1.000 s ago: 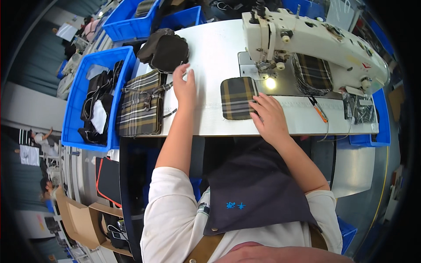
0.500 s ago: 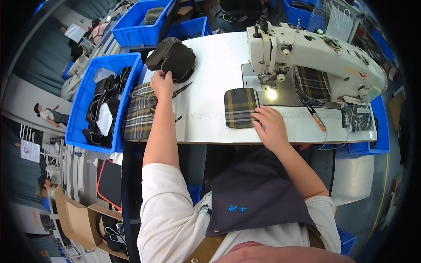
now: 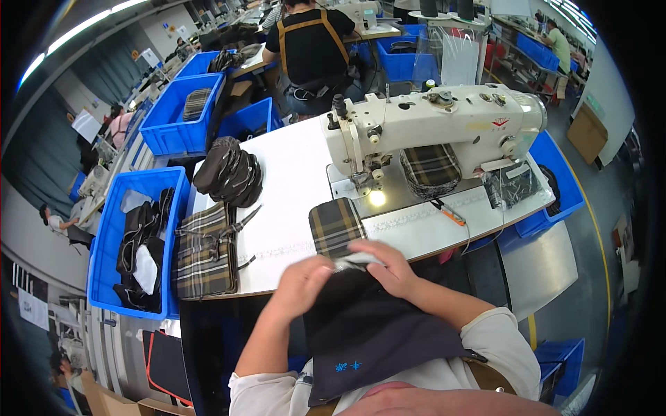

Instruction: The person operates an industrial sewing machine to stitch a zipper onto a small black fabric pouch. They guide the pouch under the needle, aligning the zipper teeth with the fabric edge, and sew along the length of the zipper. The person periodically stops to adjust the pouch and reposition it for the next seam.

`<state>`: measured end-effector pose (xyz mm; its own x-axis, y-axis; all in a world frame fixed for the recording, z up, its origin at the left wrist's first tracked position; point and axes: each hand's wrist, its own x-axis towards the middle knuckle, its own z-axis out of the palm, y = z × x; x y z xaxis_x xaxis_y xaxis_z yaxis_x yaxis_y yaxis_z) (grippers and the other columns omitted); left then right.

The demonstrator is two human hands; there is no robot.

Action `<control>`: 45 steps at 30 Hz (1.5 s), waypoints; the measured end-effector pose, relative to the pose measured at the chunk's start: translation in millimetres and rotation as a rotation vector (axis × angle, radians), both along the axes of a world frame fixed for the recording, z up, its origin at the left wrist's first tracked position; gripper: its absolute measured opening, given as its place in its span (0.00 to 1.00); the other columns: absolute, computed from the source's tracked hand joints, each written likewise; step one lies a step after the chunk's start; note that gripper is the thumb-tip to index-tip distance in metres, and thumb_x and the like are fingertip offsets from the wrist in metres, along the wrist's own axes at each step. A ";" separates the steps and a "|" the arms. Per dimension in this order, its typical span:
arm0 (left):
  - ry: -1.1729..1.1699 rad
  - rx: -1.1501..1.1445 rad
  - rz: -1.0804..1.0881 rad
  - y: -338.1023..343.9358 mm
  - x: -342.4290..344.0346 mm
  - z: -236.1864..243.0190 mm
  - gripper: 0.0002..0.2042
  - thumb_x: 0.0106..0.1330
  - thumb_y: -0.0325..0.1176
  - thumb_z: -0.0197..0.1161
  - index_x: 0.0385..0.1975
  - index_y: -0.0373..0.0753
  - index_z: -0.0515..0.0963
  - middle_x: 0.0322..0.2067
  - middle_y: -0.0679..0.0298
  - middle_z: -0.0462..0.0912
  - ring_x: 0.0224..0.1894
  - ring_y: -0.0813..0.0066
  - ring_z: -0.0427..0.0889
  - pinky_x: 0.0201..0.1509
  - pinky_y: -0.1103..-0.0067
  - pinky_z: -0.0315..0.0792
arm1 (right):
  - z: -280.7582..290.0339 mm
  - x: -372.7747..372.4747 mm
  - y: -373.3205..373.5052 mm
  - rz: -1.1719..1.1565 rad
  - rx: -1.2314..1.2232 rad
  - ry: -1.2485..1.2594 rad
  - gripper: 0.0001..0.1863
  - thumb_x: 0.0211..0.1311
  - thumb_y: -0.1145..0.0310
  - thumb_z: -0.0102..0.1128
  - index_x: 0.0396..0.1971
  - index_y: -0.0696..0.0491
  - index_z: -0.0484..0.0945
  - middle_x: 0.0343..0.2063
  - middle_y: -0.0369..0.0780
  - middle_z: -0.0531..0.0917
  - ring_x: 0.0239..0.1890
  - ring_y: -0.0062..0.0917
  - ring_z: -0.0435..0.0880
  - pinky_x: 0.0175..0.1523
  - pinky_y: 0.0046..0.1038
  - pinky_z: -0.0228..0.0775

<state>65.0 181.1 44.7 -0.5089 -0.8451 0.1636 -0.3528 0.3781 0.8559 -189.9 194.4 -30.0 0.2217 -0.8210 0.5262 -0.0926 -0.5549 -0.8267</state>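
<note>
At the table's front edge, my left hand [image 3: 303,286] and my right hand [image 3: 388,269] are close together, fingers curled round a dark fabric piece [image 3: 349,267] with a pale, blurred edge. Most of that piece is hidden by my fingers or merges with my dark apron. Just beyond my hands lies a rounded plaid fabric panel [image 3: 338,225], flat on the white table [image 3: 281,166]. A pile of dark brown fabric pieces [image 3: 229,173] stands at the back left. Nearer me on the left are stacked plaid pieces with straps [image 3: 207,256].
A white sewing machine [image 3: 444,125] stands at the back right, its lamp lit, with stacked plaid panels [image 3: 430,170] under its arm. Orange-handled snips [image 3: 449,213] and a clear plastic bag [image 3: 515,186] lie to the right. A blue bin [image 3: 100,277] adjoins the table's left side.
My left hand has left the dark pile and come back to the front edge, where a dark piece is now between my hands. My right hand has come off the plaid panel. The view has tilted up.
</note>
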 end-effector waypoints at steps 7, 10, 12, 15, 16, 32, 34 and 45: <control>-0.151 0.105 -0.115 20.1 -35.9 -5.8 0.11 0.79 0.30 0.57 0.57 0.39 0.76 0.33 0.58 0.84 0.33 0.64 0.83 0.42 0.73 0.76 | -11.6 -2.2 17.2 0.325 0.664 -0.100 0.19 0.82 0.57 0.57 0.47 0.59 0.84 0.35 0.31 0.84 0.40 0.14 0.77 0.48 0.23 0.71; -0.117 0.174 -0.117 21.3 -36.9 -11.0 0.12 0.78 0.33 0.60 0.57 0.37 0.76 0.28 0.65 0.80 0.30 0.74 0.78 0.38 0.76 0.73 | -12.5 -4.2 19.2 0.387 0.749 -0.156 0.14 0.80 0.60 0.61 0.41 0.56 0.83 0.31 0.28 0.81 0.36 0.10 0.74 0.43 0.19 0.68; -0.058 0.274 -0.073 19.8 -33.0 -24.5 0.12 0.78 0.36 0.63 0.53 0.36 0.77 0.27 0.70 0.77 0.30 0.80 0.74 0.37 0.79 0.70 | -11.2 -5.0 19.9 0.407 0.786 -0.168 0.11 0.79 0.62 0.63 0.37 0.54 0.82 0.30 0.27 0.80 0.34 0.09 0.72 0.41 0.17 0.66; -0.036 0.464 -0.070 16.0 -23.9 -42.4 0.10 0.77 0.38 0.66 0.45 0.37 0.79 0.28 0.76 0.74 0.31 0.87 0.69 0.35 0.82 0.65 | -7.7 -3.8 24.9 0.384 0.815 -0.251 0.09 0.77 0.65 0.65 0.35 0.53 0.81 0.30 0.27 0.80 0.33 0.08 0.72 0.40 0.17 0.65; -0.042 0.534 -0.080 15.7 -21.1 -46.6 0.10 0.77 0.38 0.66 0.42 0.37 0.79 0.28 0.78 0.74 0.31 0.89 0.68 0.35 0.83 0.64 | -9.7 -3.4 26.1 0.375 0.810 -0.286 0.09 0.77 0.66 0.65 0.35 0.53 0.81 0.30 0.27 0.80 0.34 0.08 0.72 0.40 0.17 0.66; 0.322 0.716 -0.207 25.2 -15.5 -68.3 0.08 0.77 0.36 0.66 0.36 0.41 0.77 0.33 0.77 0.76 0.36 0.88 0.69 0.42 0.84 0.65 | 5.5 -7.5 28.3 0.539 0.851 -0.532 0.10 0.76 0.67 0.62 0.31 0.52 0.78 0.24 0.30 0.77 0.25 0.12 0.70 0.33 0.19 0.63; 0.349 0.736 -0.166 25.3 -11.4 -70.9 0.08 0.77 0.36 0.66 0.36 0.41 0.78 0.35 0.76 0.78 0.38 0.87 0.71 0.46 0.83 0.67 | 14.3 -8.1 28.6 0.513 0.866 -0.583 0.12 0.76 0.70 0.61 0.29 0.53 0.74 0.24 0.32 0.74 0.23 0.15 0.69 0.33 0.22 0.64; 0.575 0.946 -0.110 35.5 2.0 -112.4 0.07 0.78 0.39 0.64 0.43 0.43 0.79 0.42 0.72 0.83 0.46 0.82 0.78 0.56 0.80 0.70 | 19.0 -20.2 16.6 0.470 0.813 -0.813 0.13 0.79 0.66 0.56 0.30 0.53 0.73 0.26 0.35 0.76 0.25 0.20 0.71 0.36 0.28 0.67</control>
<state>67.0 216.6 -67.7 -0.6442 -0.7089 -0.2872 0.1847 -0.5085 0.8410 -210.1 211.0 -11.0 0.4304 -0.9023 0.0244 0.6763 0.3045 -0.6707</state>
